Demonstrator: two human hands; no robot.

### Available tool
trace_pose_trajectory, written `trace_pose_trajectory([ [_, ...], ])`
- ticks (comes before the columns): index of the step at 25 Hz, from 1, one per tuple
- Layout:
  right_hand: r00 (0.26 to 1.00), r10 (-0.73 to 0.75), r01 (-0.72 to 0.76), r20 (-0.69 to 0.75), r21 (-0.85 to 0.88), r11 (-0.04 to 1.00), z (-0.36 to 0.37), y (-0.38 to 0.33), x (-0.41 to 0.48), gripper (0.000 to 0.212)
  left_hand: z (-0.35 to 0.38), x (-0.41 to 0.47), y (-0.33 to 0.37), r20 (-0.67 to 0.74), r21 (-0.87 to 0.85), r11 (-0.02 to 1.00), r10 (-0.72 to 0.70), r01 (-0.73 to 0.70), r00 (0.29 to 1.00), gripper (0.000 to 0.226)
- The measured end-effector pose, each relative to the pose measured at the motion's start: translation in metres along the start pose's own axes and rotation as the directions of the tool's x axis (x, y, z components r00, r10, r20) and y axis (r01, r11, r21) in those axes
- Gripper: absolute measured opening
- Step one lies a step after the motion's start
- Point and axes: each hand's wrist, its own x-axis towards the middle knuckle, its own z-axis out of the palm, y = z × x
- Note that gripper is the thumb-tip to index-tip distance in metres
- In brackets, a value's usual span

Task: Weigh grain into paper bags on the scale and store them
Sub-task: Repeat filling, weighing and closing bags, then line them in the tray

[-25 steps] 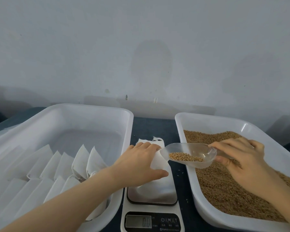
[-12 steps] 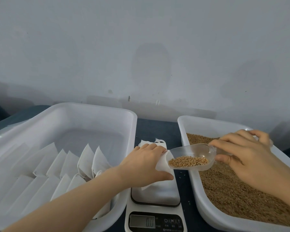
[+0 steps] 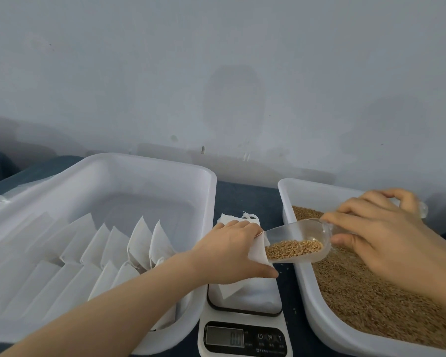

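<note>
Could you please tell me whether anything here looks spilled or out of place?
A few stray grains lie on the dark tabletop, in the gap between the scale and the grain tray. They have landed outside the tray. Nothing else stands out.

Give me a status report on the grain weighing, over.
Left hand holds the paper bag on the scale. Right hand grips the scoop, loaded with grain, lip at the bag's mouth. Nothing blocking.
</note>
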Motion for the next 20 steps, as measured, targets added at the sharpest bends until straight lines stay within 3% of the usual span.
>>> trace_pose_trajectory([
  [5,1.0,-0.03,0.03,0.007,-0.043,0.999,-0.009,-0.003,0.009,0.064,-0.002,0.001,0.001,0.003,-0.048,0.999,-0.012,0.012,1.0,0.058],
  [8,0.998,-0.057,0.058,0.007,-0.067,0.996,-0.015,-0.007,0.013,0.071,-0.003,0.001,0.003,-0.016,-0.084,0.996,-0.019,0.018,1.0,0.055],
  [10,0.996,-0.092,0.09,-0.015,-0.13,0.987,-0.02,-0.011,0.016,0.062,-0.005,0.001,0.004,-0.037,-0.106,0.994,-0.024,0.02,0.999,0.056],
  [13,0.988,-0.115,0.088,-0.099,-0.246,0.965,-0.029,-0.021,0.021,0.011,-0.006,0.0,0.005,-0.064,-0.117,0.993,-0.032,0.024,0.997,0.055],
  [20,0.975,-0.191,0.137,-0.114,-0.368,0.92,-0.034,-0.036,0.04,0.021,-0.007,0.001,0.003,0.0,-0.194,0.974,-0.122,0.12,0.993,0.055],
])
